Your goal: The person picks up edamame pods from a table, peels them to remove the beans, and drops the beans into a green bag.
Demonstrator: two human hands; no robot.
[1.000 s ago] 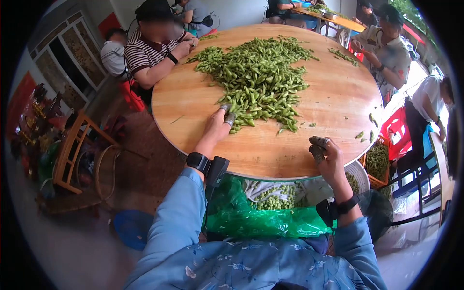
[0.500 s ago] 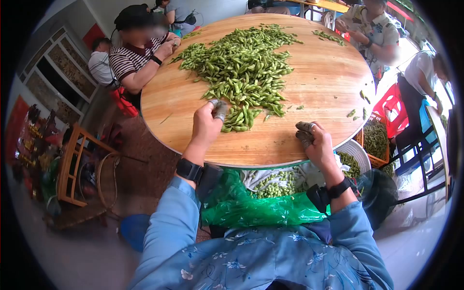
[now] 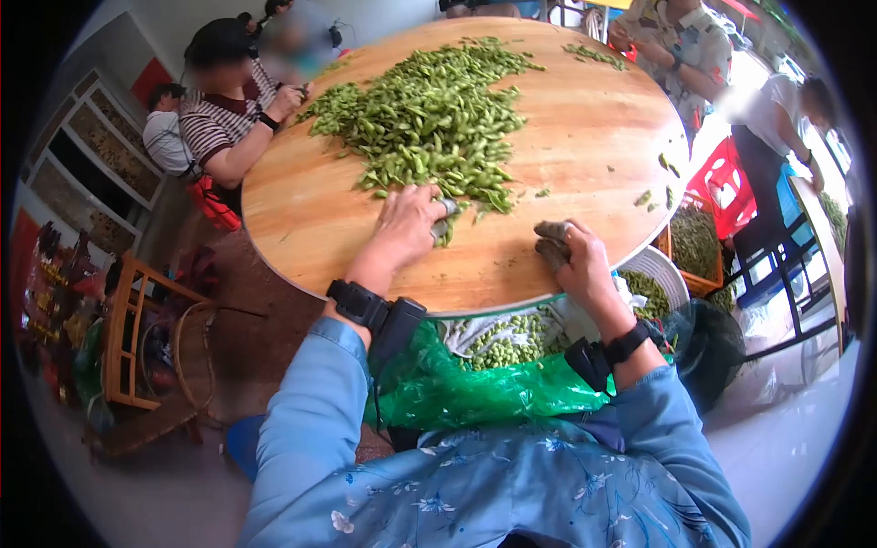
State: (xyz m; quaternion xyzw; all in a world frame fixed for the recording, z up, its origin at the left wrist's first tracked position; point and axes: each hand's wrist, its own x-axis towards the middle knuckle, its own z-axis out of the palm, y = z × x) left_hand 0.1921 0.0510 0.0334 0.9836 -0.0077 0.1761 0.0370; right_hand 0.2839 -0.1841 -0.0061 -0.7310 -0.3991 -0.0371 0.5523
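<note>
A large heap of green soybean pods point(image 3: 429, 110) lies on the round wooden table point(image 3: 585, 137). At the heap's near edge, my left hand point(image 3: 406, 224) is curled over a few pods, back of the hand upward, with grey wrapping on the fingertips. My right hand point(image 3: 580, 260) is at the table's near right edge, thumb and wrapped fingers pressed together; what they hold, if anything, is hidden. Below the table edge, shelled green beans point(image 3: 512, 345) lie in a green plastic bag point(image 3: 457, 388) on my lap, beside some whitish cloth.
A white basket point(image 3: 674, 274) and an orange crate point(image 3: 699, 285), both with pods, stand right of the table. Two people sit at the far left and right of the table. A wooden chair point(image 3: 128, 338) stands at left; a blue stool point(image 3: 242, 443) is near my left elbow.
My left hand has turned palm-down and reached over the small cluster of pods at the heap's near edge. My right hand keeps its pinched shape. The whole view has shifted slightly.
</note>
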